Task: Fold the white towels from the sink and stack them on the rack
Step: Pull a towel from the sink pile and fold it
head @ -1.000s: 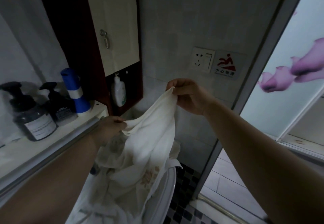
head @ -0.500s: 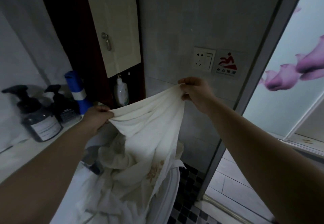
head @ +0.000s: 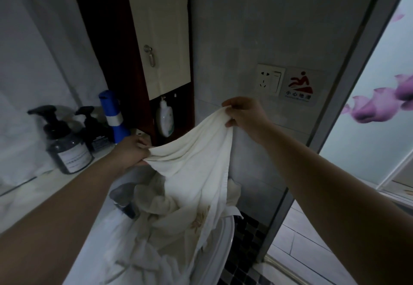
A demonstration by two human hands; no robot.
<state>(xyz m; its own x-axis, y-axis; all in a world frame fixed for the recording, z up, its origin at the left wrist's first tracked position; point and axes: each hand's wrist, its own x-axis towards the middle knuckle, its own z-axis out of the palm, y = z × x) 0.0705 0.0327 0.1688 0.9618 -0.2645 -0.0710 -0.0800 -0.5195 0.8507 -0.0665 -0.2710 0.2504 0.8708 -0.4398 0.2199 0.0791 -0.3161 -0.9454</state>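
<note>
A person stands over the white ceramic sink (head: 225, 240), both arms stretched out, with one white cotton towel (head: 192, 166) lifted between the hands. The left hand (head: 131, 148) has its fingers curled tight round a bunched corner of the cloth, low and close to the far end of the pale stone ledge (head: 33, 191). The right hand (head: 243, 115) is higher and further right, thumb and fingers pinching the other top corner in front of the grey tiled wall (head: 257, 28). Between the two grips the top edge sags in soft folds, and the rest of the towel hangs down into the sink, a faint tan flower pattern showing on its lower part. Under it a heap of crumpled white towels (head: 154, 208) fills the basin, spilling toward its right rim.

Along the ledge's back edge stand two dark pump bottles (head: 67, 150), side by side, and just right of them a blue roll with a pale band (head: 114, 115). Past the ledge's far end a white pump bottle (head: 165, 119) sits in the open foot of a dark wood cabinet (head: 125, 72), under its cream cupboard door (head: 165, 39). On the wall to the right are a white wall socket (head: 269, 81) and, just beside it, a red slip-warning sign (head: 299, 88). A frosted glass door with purple flowers (head: 368, 110) fills the right side
</note>
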